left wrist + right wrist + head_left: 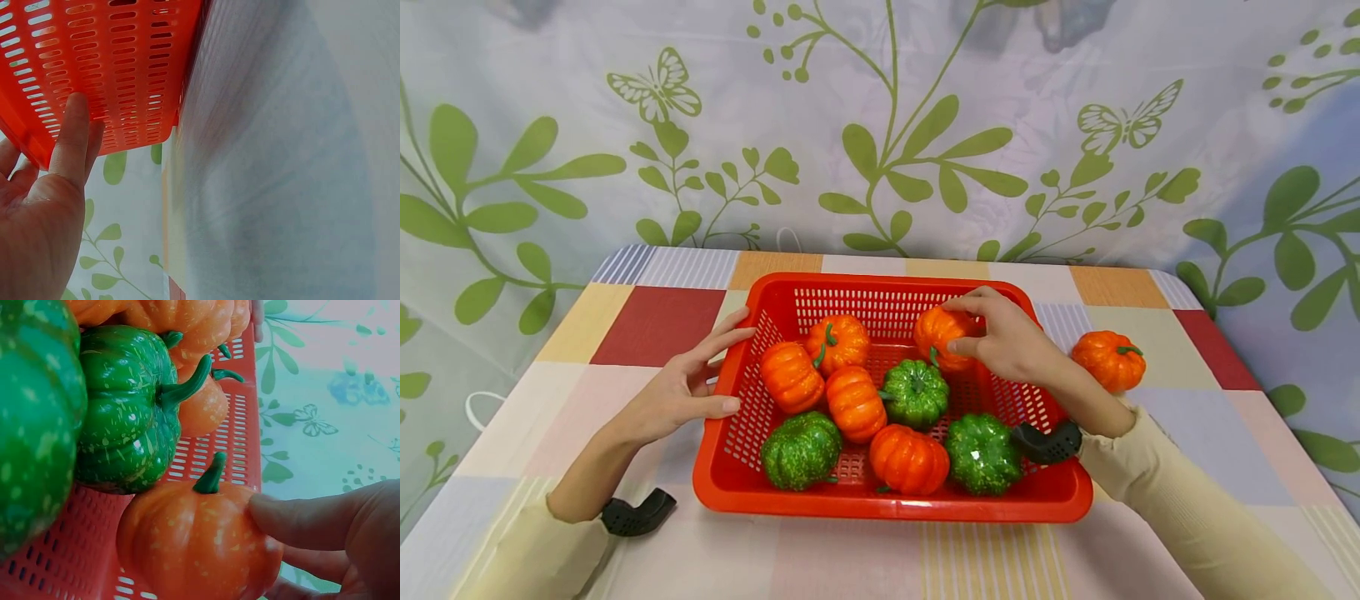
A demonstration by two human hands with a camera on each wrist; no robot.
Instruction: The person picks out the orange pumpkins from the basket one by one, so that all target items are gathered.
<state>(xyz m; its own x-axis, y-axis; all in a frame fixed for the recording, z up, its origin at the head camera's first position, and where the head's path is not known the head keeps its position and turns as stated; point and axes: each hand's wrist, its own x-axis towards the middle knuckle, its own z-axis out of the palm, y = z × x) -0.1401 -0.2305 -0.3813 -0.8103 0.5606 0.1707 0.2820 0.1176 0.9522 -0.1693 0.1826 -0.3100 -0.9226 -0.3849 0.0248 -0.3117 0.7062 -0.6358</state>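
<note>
A red plastic basket (887,507) with slotted walls holds several small orange and green pumpkins. My right hand (1011,337) grips an orange pumpkin (938,329) near the basket's back right corner; thumb and fingers lie on its side in the right wrist view, its green stem (211,475) free. Beside it sits a green pumpkin (916,393). My left hand (681,387) rests at the basket's left rim. Its fingers are fairly straight, and in the left wrist view a finger (74,134) lies against the outer wall (134,69).
Outside the basket, to its right, another orange pumpkin (1108,361) lies on the patchwork tablecloth (655,329). Green pumpkins (801,450) and orange ones (910,460) occupy the basket's front. A leaf-printed curtain (880,142) hangs behind the table.
</note>
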